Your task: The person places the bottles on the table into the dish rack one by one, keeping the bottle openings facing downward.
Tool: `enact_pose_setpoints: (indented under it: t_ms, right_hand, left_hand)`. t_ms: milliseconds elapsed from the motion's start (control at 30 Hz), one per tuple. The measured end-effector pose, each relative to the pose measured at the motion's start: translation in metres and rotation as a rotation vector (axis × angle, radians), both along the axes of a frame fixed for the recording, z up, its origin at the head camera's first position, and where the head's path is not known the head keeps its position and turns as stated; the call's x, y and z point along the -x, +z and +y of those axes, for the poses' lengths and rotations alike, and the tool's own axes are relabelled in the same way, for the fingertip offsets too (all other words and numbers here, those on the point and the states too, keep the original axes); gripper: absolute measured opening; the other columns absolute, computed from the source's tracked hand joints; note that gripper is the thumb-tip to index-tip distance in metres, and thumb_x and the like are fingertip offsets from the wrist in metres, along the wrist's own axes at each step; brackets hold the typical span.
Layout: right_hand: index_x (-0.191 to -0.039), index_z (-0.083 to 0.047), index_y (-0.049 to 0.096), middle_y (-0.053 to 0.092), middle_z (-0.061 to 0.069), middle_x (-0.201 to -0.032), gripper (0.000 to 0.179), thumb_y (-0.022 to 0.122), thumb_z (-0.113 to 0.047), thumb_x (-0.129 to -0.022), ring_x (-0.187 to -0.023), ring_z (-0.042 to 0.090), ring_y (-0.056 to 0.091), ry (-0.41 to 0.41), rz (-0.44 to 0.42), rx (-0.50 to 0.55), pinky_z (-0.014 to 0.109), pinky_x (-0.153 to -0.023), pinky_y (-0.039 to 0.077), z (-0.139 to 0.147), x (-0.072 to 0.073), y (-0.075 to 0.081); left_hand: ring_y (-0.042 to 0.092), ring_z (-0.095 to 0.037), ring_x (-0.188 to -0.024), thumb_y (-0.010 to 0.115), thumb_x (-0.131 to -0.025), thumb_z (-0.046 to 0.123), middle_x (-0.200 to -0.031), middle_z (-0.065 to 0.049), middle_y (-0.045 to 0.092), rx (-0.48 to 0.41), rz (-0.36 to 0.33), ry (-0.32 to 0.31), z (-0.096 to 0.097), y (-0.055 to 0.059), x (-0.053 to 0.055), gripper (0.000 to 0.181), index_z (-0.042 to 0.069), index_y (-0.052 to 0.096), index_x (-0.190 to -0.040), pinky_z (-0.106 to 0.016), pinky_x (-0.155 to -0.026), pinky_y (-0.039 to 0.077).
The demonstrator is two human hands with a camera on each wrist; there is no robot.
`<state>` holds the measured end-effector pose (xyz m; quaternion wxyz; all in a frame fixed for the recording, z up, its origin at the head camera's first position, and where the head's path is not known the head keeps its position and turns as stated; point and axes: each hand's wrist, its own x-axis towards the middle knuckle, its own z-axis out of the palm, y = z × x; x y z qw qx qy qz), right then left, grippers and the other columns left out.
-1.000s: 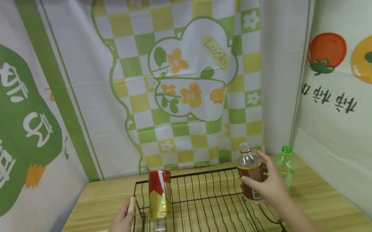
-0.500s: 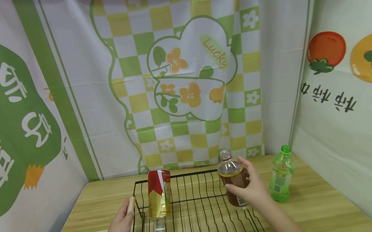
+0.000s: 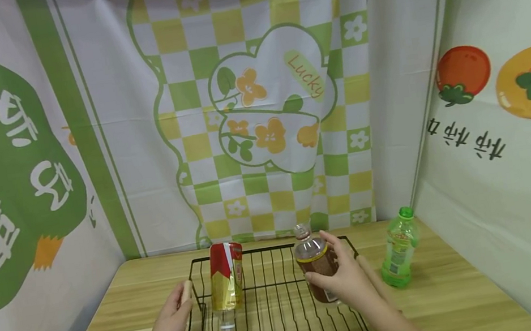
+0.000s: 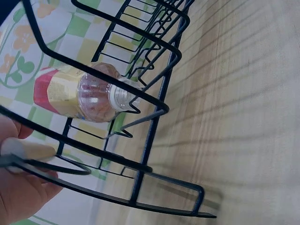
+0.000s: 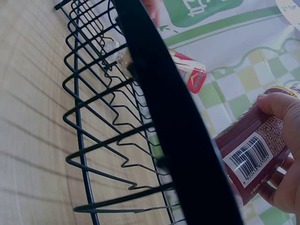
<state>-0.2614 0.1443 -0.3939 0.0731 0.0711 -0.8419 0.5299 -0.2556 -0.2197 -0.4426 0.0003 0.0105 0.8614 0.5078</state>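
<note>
My left hand (image 3: 171, 319) grips the pale wooden handle (image 3: 186, 293) at the left end of a black wire dish rack (image 3: 268, 249). Inside the rack, at its left, a plastic bottle with a red and gold label (image 3: 226, 277) stands upside down, neck toward the wires. My right hand (image 3: 342, 278) holds a clear, uncapped bottle with a brown label (image 3: 317, 265) over the right part of the rack. That bottle is neck up and tips slightly left. In the right wrist view, a barcode (image 5: 248, 159) shows on its label, with thumb and fingers around it.
A green plastic bottle (image 3: 399, 251) with a green cap stands on the wooden table (image 3: 450, 298), right of the rack. The rack's right handle (image 3: 374, 281) lies beside my right forearm. A patterned cloth (image 3: 275, 198) hangs behind the table.
My right hand has carried the brown-labelled bottle leftward from beside the green bottle to over the rack. It tips a little more. My left hand stays at the handle.
</note>
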Motion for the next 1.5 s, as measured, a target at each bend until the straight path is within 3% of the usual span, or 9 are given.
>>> enact_pose_setpoints:
  t_ms: [200,300,400,633,767,900,1133,1333,1500]
  right_hand:
    - [-0.152,-0.023,0.032,0.043,0.021,-0.142,0.089,0.083,-0.022,-0.078,-0.122,0.04,0.051,0.017,0.013,-0.021,0.058,-0.086,0.052,-0.009,-0.003,-0.002]
    - [-0.152,-0.023,0.032,0.043,0.021,-0.144,0.09,0.083,-0.022,-0.078,-0.123,0.042,0.051,0.03,0.01,-0.018,0.06,-0.087,0.052,-0.013,-0.004,-0.004]
    - [-0.151,-0.024,0.033,0.042,0.021,-0.146,0.09,0.084,-0.021,-0.077,-0.125,0.045,0.051,0.051,0.002,-0.002,0.062,-0.089,0.051,-0.016,-0.005,-0.005]
    - [-0.15,-0.024,0.035,0.043,0.021,-0.142,0.088,0.084,-0.02,-0.077,-0.121,0.043,0.053,0.098,0.018,-0.019,0.058,-0.086,0.053,-0.022,-0.005,-0.01]
    - [-0.149,-0.02,0.037,0.046,0.022,-0.138,0.087,0.084,-0.018,-0.076,-0.118,0.04,0.055,0.126,0.046,-0.034,0.056,-0.085,0.054,-0.027,-0.007,-0.012]
    - [-0.149,-0.018,0.037,0.045,0.023,-0.138,0.088,0.085,-0.018,-0.075,-0.116,0.038,0.056,0.153,0.056,-0.066,0.053,-0.087,0.054,-0.031,-0.011,-0.013]
    - [-0.15,-0.015,0.036,0.045,0.023,-0.137,0.087,0.083,-0.021,-0.077,-0.112,0.033,0.057,0.221,0.053,-0.108,0.047,-0.083,0.056,-0.033,-0.014,-0.014]
    - [-0.15,-0.017,0.035,0.045,0.022,-0.138,0.087,0.083,-0.025,-0.078,-0.111,0.034,0.058,0.248,0.046,-0.146,0.048,-0.083,0.056,-0.034,-0.015,-0.016]
    - [-0.151,-0.019,0.035,0.044,0.021,-0.14,0.088,0.082,-0.029,-0.078,-0.11,0.033,0.058,0.262,0.034,-0.173,0.047,-0.08,0.056,-0.034,-0.013,-0.018]
  left_hand:
    - [0.018,-0.048,-0.146,0.048,-0.103,0.031,-0.16,-0.027,0.016,0.141,0.118,0.011,0.013,0.018,-0.004,0.07,0.001,0.014,-0.156,-0.064,-0.116,0.02]
    - [0.019,-0.048,-0.146,0.053,-0.101,0.028,-0.161,-0.026,0.017,0.162,0.194,-0.009,0.027,0.031,-0.007,0.069,0.001,0.019,-0.155,-0.066,-0.114,0.021]
    - [0.019,-0.047,-0.147,0.057,-0.099,0.028,-0.161,-0.023,0.019,0.149,0.229,-0.048,0.044,0.041,-0.008,0.07,0.002,0.022,-0.155,-0.067,-0.113,0.023]
    - [0.025,-0.045,-0.146,0.067,-0.093,0.036,-0.16,-0.019,0.027,0.023,0.205,-0.143,0.082,0.054,-0.006,0.078,0.01,0.028,-0.155,-0.069,-0.111,0.027]
    - [0.031,-0.046,-0.143,0.071,-0.09,0.032,-0.157,-0.021,0.033,-0.055,0.186,-0.205,0.101,0.056,-0.003,0.079,0.009,0.031,-0.154,-0.065,-0.111,0.031]
    - [0.029,-0.045,-0.144,0.074,-0.088,0.027,-0.157,-0.024,0.029,-0.132,0.159,-0.286,0.114,0.059,-0.002,0.085,0.009,0.025,-0.155,-0.059,-0.114,0.03]
    - [0.037,-0.049,-0.138,0.077,-0.085,0.021,-0.152,-0.028,0.035,-0.17,0.187,-0.38,0.128,0.061,0.002,0.092,0.009,0.021,-0.156,-0.059,-0.108,0.039]
    - [0.041,-0.051,-0.134,0.078,-0.083,0.016,-0.154,-0.026,0.032,-0.21,0.169,-0.422,0.131,0.059,0.006,0.093,0.015,0.021,-0.157,-0.046,-0.09,0.057]
    - [0.05,-0.045,-0.125,0.078,-0.083,0.016,-0.146,-0.026,0.042,-0.192,0.161,-0.434,0.13,0.058,0.007,0.092,0.016,0.023,-0.156,-0.038,-0.082,0.06]
